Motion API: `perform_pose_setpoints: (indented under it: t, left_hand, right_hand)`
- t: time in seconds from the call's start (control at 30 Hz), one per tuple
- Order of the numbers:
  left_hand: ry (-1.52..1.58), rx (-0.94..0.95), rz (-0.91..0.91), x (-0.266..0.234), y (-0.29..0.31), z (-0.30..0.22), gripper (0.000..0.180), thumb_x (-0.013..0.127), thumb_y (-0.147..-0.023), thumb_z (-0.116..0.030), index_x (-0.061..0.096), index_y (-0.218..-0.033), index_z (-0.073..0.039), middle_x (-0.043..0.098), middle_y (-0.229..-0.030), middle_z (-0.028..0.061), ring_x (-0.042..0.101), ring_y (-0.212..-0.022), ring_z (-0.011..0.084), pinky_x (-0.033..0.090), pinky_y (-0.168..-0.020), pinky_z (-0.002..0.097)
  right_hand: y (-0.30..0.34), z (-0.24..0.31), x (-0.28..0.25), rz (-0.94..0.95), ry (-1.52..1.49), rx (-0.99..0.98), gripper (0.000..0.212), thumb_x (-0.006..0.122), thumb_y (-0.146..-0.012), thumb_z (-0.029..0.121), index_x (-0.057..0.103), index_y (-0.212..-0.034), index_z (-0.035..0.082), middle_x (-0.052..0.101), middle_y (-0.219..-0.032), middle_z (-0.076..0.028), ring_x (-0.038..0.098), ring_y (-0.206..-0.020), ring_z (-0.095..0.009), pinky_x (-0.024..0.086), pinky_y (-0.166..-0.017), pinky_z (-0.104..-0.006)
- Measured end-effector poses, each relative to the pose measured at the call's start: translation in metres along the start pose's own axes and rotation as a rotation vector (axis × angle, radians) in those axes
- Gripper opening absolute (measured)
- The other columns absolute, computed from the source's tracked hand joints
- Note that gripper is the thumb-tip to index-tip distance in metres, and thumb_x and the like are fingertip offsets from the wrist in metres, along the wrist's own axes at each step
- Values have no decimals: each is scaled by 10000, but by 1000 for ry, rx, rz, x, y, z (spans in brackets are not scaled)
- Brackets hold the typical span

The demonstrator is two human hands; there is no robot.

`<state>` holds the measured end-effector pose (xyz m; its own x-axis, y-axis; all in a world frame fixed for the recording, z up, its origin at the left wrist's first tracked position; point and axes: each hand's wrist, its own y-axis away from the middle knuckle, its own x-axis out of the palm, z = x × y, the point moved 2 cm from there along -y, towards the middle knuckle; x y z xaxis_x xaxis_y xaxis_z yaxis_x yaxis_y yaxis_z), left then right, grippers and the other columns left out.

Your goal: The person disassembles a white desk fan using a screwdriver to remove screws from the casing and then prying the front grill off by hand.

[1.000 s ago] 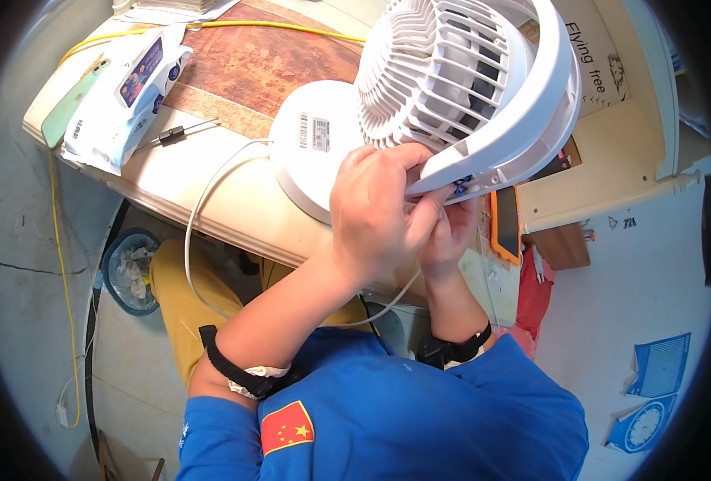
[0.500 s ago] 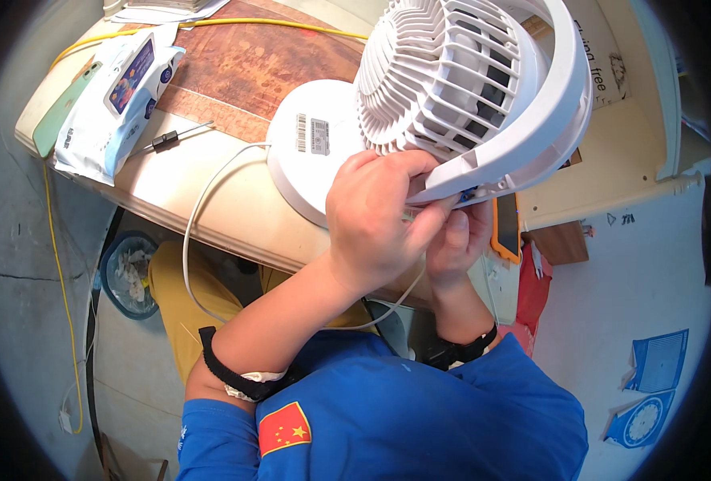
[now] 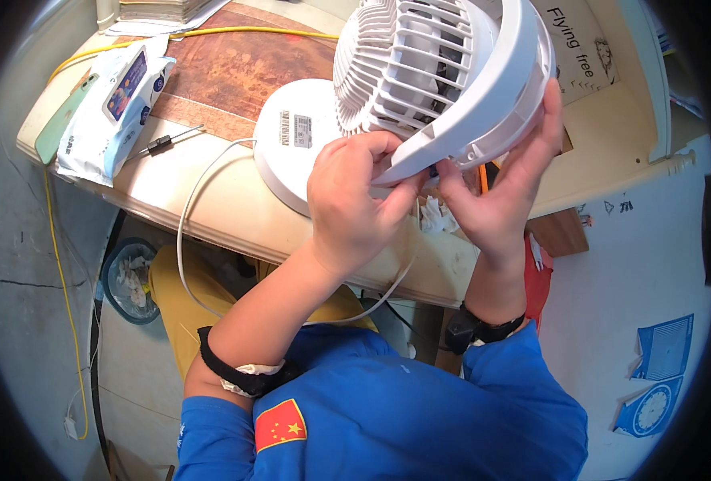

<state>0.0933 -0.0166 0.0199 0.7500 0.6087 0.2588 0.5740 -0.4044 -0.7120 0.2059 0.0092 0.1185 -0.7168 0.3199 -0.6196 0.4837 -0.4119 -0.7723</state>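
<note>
A white desk fan (image 3: 403,72) lies tilted on the table, its ribbed housing joined to a curved white frame (image 3: 472,96). Its round white base (image 3: 271,148) bears labels and a white cable (image 3: 191,192). My left hand (image 3: 347,196) pinches the near end of the curved frame between thumb and fingers. Opposite it, my right hand (image 3: 500,196) holds the frame's outer side, fingers stretched along it and thumb pressed near the same end. A small dark blue bit shows between the two thumbs; its kind cannot be made out.
At the left lie a wipes pack (image 3: 115,112), a green phone-like slab (image 3: 63,132) and a thin black-handled tool (image 3: 161,144). A yellow cable (image 3: 227,30) crosses the brown mat (image 3: 243,68). Crumpled tissue (image 3: 437,216) lies by my right hand. A waste bin (image 3: 127,280) stands below.
The fan has shifted slightly left with my left hand on it. My right hand has come out from beneath the frame, moving right and up, with its fingers now extended along the outer side.
</note>
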Motion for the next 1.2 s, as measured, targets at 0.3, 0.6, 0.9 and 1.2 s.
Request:
perform_pose_setpoints:
  t: [0.3,0.6,0.9,1.2]
  left_hand:
    - [-13,-47,36,4,5,2,314,752,-653,-42,566,-906,-33,619,-825,84,582,-749,278,445,-742,373]
    - [-12,-50,37,9,8,2,314,712,-691,-27,563,-967,-11,611,-874,112,566,-798,303,445,-755,386]
    - [14,-45,19,12,14,8,311,702,-750,-46,563,-1023,8,603,-904,122,560,-816,264,451,-746,350]
    - [43,-80,23,17,13,7,302,686,-783,-3,545,-1049,24,596,-920,113,581,-814,205,474,-738,305]
  right_hand:
    - [-6,5,6,188,-462,202,1115,666,-685,-19,-101,-1480,131,183,-1464,-203,340,-1313,-302,353,-1051,-424]
    - [-1,0,6,130,-413,185,965,536,-736,-62,-43,-1486,121,159,-1503,-202,265,-1363,-292,272,-1096,-415]
    - [7,-22,6,74,-300,0,864,449,-767,-72,0,-1487,91,163,-1494,-192,255,-1365,-284,261,-1099,-413]
    - [23,-17,9,-242,-117,-42,495,614,-726,41,489,-1199,119,264,-1327,-201,324,-1255,-337,324,-1031,-409]
